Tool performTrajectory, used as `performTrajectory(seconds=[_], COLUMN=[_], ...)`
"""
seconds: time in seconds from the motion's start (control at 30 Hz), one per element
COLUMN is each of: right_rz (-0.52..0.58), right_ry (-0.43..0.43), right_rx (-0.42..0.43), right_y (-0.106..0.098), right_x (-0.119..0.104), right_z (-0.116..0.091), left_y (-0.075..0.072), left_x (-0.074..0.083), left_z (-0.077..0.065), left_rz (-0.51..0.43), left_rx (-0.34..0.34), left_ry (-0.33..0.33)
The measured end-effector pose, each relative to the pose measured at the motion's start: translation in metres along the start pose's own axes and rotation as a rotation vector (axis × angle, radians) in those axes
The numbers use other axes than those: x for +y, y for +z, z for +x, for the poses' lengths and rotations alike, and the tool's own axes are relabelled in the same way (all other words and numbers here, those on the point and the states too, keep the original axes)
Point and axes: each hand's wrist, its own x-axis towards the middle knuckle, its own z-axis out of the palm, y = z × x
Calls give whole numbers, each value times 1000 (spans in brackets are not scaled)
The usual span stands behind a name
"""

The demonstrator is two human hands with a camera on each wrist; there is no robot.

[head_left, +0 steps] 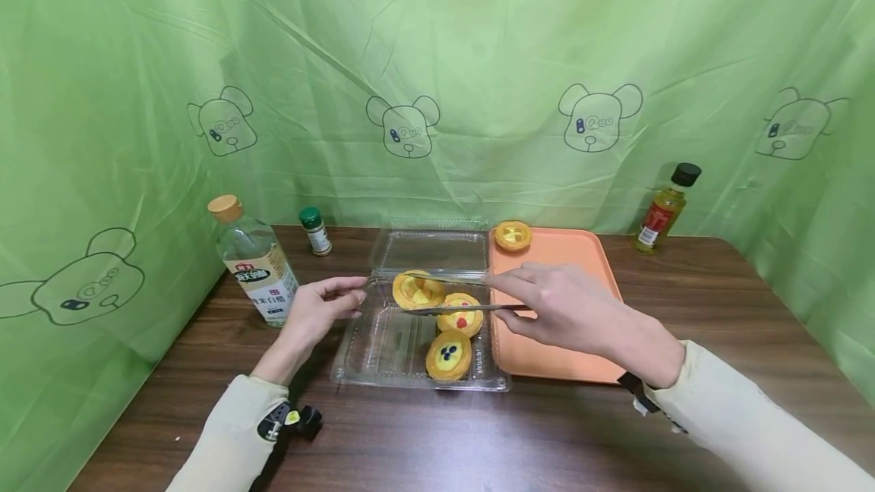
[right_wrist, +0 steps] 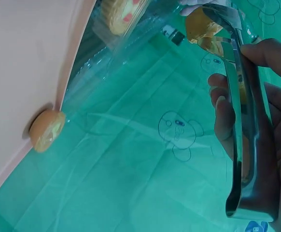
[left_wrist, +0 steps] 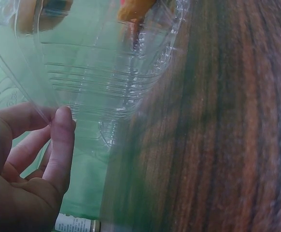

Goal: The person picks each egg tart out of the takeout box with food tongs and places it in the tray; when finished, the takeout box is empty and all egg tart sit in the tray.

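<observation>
My right hand [head_left: 557,302] grips metal tongs [right_wrist: 249,145], whose tips are around an egg tart [head_left: 414,291] above the clear plastic box [head_left: 383,348]. In the right wrist view this tart sits between the tong ends. Below it in the box are a tart with red pieces [head_left: 461,317] and a tart with dark berries [head_left: 448,355]. My left hand [head_left: 321,310] pinches the box's left rim between thumb and finger, as the left wrist view shows. One more tart [head_left: 513,235] rests on the orange tray's far left corner.
The orange tray [head_left: 595,257] lies right of the box, whose lid [head_left: 431,249] is folded back. A vinegar bottle [head_left: 256,264] and a green-capped shaker [head_left: 316,232] stand left; an oil bottle [head_left: 663,211] stands at the back right. Green cloth [head_left: 478,44] hangs behind the table.
</observation>
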Motion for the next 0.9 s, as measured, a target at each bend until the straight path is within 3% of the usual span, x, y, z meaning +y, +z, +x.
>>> performTrajectory(seconds=[0.6,0.9], right_rz=[-115,-171], right_ry=[114,242], right_rx=[31,-1], right_y=[-27,-38], right_x=[35,62], right_z=[-43,-70], left_y=[-2,0], left_x=[-4,0], left_z=[2,0], left_rz=[8,41], left_rx=[-8,0], left_ry=[3,-18])
